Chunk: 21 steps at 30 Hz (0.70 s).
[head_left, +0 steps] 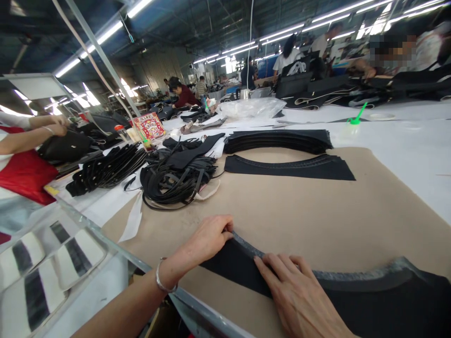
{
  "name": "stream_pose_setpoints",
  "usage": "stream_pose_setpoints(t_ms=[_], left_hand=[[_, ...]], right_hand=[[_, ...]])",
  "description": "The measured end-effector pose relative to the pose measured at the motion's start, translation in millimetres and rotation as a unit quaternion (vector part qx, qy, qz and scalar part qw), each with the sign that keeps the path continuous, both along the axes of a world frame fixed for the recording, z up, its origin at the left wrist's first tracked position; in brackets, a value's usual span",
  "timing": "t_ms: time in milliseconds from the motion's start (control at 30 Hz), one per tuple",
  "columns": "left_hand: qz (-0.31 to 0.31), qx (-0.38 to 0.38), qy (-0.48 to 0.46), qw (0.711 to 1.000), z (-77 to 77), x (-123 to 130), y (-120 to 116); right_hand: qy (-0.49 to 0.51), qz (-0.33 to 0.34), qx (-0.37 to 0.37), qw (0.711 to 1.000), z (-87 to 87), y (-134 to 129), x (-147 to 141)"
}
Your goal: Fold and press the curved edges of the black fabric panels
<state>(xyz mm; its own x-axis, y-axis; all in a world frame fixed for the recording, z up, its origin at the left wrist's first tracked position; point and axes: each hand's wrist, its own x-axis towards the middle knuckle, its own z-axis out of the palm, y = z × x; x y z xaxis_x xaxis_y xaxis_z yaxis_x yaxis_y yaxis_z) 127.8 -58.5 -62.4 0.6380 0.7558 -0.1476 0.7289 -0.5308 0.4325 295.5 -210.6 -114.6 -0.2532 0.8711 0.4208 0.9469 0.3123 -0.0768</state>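
Observation:
A long black fabric panel [369,300] lies along the front of the table, with a grey strip running down its curved far edge. My left hand [207,237] pinches this edge near the panel's left end, thumb against curled fingers. To the right of it, my right hand [296,291] rests on the panel, fingers laid over the curved edge and thumb apart. Its palm hides part of the panel. Farther back lies a similar black curved piece [289,169], in front of a stack of black curved pieces [278,141].
Brown board [352,211] covers the tabletop under the panel. A heap of black straps [172,180] sits back left, beside a pile of black strips [105,169]. A green bottle [355,119] stands back right. Left, beyond the table edge, are a co-worker's hands [56,126] and pale padded pieces [77,258].

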Motion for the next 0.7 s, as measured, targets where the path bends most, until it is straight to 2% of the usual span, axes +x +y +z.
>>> stream_pose_setpoints(t_ms=[133,467,700], left_hand=[[-0.007,-0.004,-0.023,1.000,-3.6,-2.9,3.5],[0.025,0.000,-0.061,0.998,-11.7,-11.4,8.8],[0.067,-0.051,-0.130,0.988,-25.7,-23.7,24.5]], right_hand=[[-0.002,0.009,0.018,1.000,1.8,2.0,0.1],[-0.013,0.013,0.049,0.999,-1.0,4.2,2.7],[-0.007,0.012,0.073,0.997,-5.3,6.2,4.2]])
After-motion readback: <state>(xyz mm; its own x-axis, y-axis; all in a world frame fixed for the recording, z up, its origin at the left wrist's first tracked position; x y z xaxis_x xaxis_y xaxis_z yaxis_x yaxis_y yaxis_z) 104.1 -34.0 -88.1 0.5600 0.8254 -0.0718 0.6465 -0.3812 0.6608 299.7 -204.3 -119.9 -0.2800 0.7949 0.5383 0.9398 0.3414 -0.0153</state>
